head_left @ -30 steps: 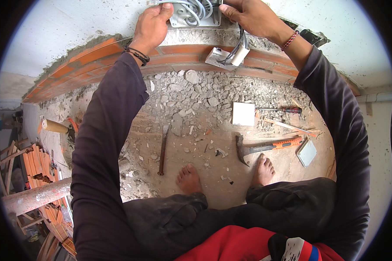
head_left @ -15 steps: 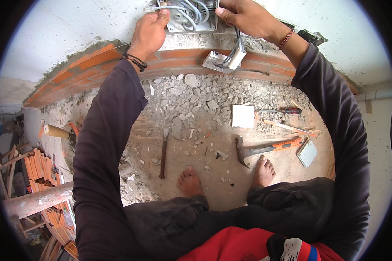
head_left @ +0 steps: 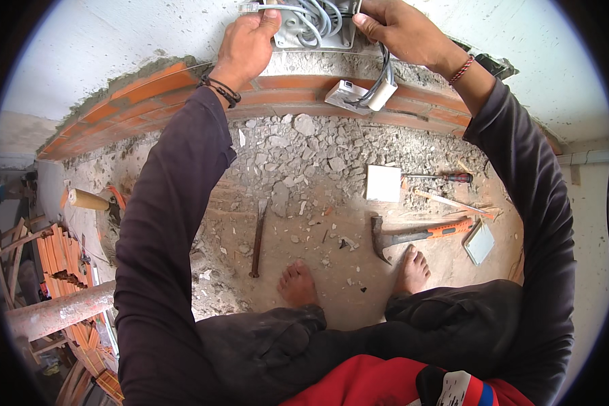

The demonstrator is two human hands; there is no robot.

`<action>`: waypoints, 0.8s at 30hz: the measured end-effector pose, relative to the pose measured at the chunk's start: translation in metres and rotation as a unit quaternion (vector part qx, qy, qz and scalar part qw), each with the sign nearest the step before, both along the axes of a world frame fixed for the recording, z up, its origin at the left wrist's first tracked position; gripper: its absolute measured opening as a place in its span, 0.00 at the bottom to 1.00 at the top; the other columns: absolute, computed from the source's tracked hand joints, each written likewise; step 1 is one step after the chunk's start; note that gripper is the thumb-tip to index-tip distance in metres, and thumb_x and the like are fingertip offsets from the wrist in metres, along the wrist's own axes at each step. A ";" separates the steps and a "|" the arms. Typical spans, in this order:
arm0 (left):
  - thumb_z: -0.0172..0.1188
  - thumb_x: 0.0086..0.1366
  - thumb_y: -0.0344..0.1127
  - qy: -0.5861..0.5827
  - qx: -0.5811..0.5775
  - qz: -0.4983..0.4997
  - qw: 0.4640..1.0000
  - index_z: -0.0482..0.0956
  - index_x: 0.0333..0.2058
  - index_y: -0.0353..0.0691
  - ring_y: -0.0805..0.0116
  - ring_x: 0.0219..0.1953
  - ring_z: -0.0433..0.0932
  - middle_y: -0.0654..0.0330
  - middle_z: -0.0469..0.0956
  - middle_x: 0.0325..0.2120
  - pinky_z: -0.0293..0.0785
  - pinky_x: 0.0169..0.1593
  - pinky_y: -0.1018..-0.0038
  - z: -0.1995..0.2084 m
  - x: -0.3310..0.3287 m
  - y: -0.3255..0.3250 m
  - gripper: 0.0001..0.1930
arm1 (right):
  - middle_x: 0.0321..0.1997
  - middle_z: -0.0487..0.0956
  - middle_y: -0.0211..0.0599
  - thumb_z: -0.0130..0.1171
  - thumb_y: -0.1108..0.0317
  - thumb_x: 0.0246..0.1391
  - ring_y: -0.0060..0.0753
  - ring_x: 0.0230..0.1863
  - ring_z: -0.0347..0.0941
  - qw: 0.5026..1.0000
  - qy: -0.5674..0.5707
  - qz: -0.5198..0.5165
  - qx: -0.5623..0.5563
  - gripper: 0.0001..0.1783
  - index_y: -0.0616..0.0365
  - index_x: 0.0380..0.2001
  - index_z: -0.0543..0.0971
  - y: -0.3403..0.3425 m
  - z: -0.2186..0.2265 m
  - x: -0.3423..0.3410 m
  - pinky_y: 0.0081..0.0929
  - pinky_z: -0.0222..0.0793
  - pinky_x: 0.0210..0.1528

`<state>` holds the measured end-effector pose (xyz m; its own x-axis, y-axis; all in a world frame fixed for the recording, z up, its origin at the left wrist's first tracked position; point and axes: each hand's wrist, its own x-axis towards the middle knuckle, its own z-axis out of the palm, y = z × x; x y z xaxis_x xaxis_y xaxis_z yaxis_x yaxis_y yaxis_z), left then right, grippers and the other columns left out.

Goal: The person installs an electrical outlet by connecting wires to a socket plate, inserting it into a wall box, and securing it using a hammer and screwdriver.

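At the wall along the top of the view is a white junction box (head_left: pixel 311 42) with coiled grey cable (head_left: pixel 325 24) inside it. My left hand (head_left: pixel 247 47) is closed at its left edge, thumb on the near side. A clear plug (head_left: pixel 248 7) on a cable end lies just above that thumb. My right hand (head_left: pixel 413 34) grips the box's right edge between thumb and fingers; part of this grip is cut off by the frame. Dark wires (head_left: pixel 388 61) run down beside the right hand to white socket modules (head_left: pixel 348 97) hanging against the bricks.
Rubble (head_left: pixel 304 152) lies along the exposed brick strip (head_left: pixel 287 84). On the floor are a claw hammer (head_left: pixel 419 233), a screwdriver (head_left: pixel 453 177), a white square plate (head_left: pixel 384 183), a tilted plate (head_left: pixel 479 242) and a chisel (head_left: pixel 258 237). A pipe (head_left: pixel 64 311) and timber (head_left: pixel 68 260) are at left.
The whole view has shifted slightly, so everything sits a little further right. Both hands stay at the box's edges, and the hanging modules remain below it.
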<state>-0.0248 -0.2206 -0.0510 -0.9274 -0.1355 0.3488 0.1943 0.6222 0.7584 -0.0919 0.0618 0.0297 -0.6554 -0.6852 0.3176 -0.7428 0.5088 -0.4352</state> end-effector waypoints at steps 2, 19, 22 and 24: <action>0.44 0.77 0.58 -0.005 -0.010 0.000 1.000 0.81 0.35 0.31 0.70 0.34 0.73 0.60 0.80 0.29 0.70 0.45 0.71 0.000 -0.001 -0.001 0.31 | 0.16 0.74 0.48 0.65 0.60 0.55 0.49 0.19 0.72 1.000 0.001 -0.001 -0.001 0.14 0.60 0.30 0.76 0.001 0.000 -0.001 0.44 0.69 0.26; 0.47 0.78 0.53 -0.003 0.039 -0.002 0.999 0.82 0.39 0.33 0.72 0.37 0.75 0.61 0.82 0.35 0.70 0.48 0.73 0.000 0.002 -0.001 0.26 | 0.16 0.74 0.48 0.65 0.61 0.55 0.50 0.19 0.72 1.000 0.004 0.000 -0.005 0.13 0.60 0.30 0.75 0.000 -0.002 0.000 0.45 0.69 0.25; 0.47 0.78 0.52 0.000 0.087 -0.018 0.996 0.82 0.39 0.33 0.72 0.37 0.75 0.61 0.82 0.35 0.70 0.48 0.73 0.002 0.001 0.008 0.26 | 0.16 0.74 0.48 0.65 0.61 0.55 0.50 0.19 0.72 1.000 0.007 -0.003 -0.004 0.13 0.60 0.31 0.75 0.002 0.000 -0.001 0.45 0.69 0.25; 0.46 0.78 0.52 0.001 0.069 -0.024 0.997 0.82 0.39 0.33 0.72 0.37 0.75 0.61 0.81 0.35 0.70 0.48 0.73 0.000 0.000 0.002 0.26 | 0.16 0.74 0.48 0.65 0.61 0.55 0.50 0.19 0.72 1.000 0.008 -0.001 -0.005 0.13 0.59 0.31 0.74 0.001 0.000 0.000 0.45 0.69 0.25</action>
<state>-0.0247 -0.2188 -0.0509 -0.9330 -0.1374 0.3325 0.2237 0.5022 0.8353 -0.0920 0.0623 0.0299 -0.6510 -0.6812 0.3349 -0.7492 0.5056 -0.4278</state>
